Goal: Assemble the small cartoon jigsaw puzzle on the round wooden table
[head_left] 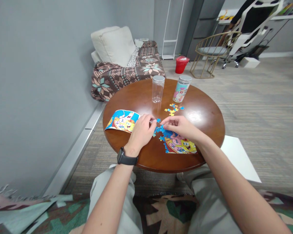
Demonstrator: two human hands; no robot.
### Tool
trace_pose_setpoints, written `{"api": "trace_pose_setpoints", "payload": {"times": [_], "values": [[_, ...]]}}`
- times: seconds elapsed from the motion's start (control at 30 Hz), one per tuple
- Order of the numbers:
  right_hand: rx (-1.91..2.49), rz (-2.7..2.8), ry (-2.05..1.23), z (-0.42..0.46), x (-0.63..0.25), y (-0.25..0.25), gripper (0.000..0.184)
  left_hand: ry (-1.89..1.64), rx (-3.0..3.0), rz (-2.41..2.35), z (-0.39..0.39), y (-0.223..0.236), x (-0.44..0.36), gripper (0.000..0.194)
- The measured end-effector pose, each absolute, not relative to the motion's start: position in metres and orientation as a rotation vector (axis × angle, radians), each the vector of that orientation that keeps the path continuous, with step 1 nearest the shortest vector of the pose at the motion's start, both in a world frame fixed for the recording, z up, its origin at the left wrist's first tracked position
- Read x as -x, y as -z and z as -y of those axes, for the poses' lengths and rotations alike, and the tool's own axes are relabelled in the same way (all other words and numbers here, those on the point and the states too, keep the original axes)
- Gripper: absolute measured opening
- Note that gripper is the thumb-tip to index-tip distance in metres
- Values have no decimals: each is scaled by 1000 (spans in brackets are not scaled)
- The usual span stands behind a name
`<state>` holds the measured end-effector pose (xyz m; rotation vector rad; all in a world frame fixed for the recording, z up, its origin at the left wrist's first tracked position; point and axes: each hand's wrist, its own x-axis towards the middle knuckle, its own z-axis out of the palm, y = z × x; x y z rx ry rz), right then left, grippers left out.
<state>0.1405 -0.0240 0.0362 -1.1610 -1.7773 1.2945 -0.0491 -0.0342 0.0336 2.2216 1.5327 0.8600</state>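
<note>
The fingers (151, 119) of the left hand (141, 131) are pinching together just beside a tiny blue puzzle piece (158, 120), but I cannot tell if they are holding it. A black watch (127, 156) is sitting on that wrist. The fingers (168, 120) of the right hand (180, 126) are curling down over a bunch of joined blue puzzle pieces (160, 130), and I cannot tell if they are gripping anything. Those blue pieces are lying in the middle of the round wooden tabletop (200, 110).

Going from left to right, a cartoon picture sheet (122, 121) is lying at 9 o'clock on the tabletop, touching the left hand. A clear plastic jar (158, 88) is standing at 12 o'clock with its silver lid on. A small pile of yellow and blue puzzle pieces (172, 110) is lying near 1 o'clock, well apart from the hands. A jar with a cartoon picture on it (182, 88) is standing at 1 o'clock too. A finished part of the puzzle (179, 144) is lying at 5 o'clock, right under the right hand, and it is showing a bright cartoon.
</note>
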Motion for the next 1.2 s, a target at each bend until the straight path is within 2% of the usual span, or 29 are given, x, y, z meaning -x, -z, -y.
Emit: {"api": "trace_pose_setpoints", "payload": {"times": [0.3, 0.83, 1.2], "values": [[1141, 2089, -938, 27, -140, -35, 16, -833, -2236, -1550, 34, -32, 49, 15], [1188, 2137, -861, 26, -139, -31, 20, -833, -2244, -1532, 34, -32, 49, 15], [1166, 2174, -844, 23, -141, -25, 16, -828, -2240, -1540, 34, -33, 49, 13]]}}
